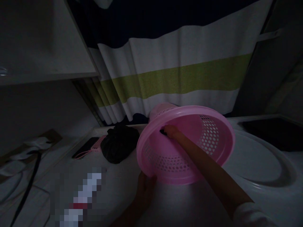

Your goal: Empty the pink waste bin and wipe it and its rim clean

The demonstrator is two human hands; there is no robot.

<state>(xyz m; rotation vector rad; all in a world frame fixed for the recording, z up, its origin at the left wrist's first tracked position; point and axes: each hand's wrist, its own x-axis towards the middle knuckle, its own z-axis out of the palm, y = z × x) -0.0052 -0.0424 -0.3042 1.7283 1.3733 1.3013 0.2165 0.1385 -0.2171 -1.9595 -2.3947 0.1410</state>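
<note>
A pink plastic basket (187, 178) with rows of punched holes lies tipped on its side, its wide mouth facing me. Deep inside it is my right hand (171, 130), the fingers closed around a small dark thing (163, 131) whose kind I cannot make out. At the lower left of the rim, my left hand (145, 187) grips the basket's edge; shadow and the rim hide part of its fingers.
A knotted black plastic bag (120, 143) sits left of the basket, beside a dark phone (85, 147) and a pink strapped item (97, 145). Plugs (38, 143) and cables line the left wall. A round white lid (258, 157) lies right; a striped curtain (180, 75) hangs behind.
</note>
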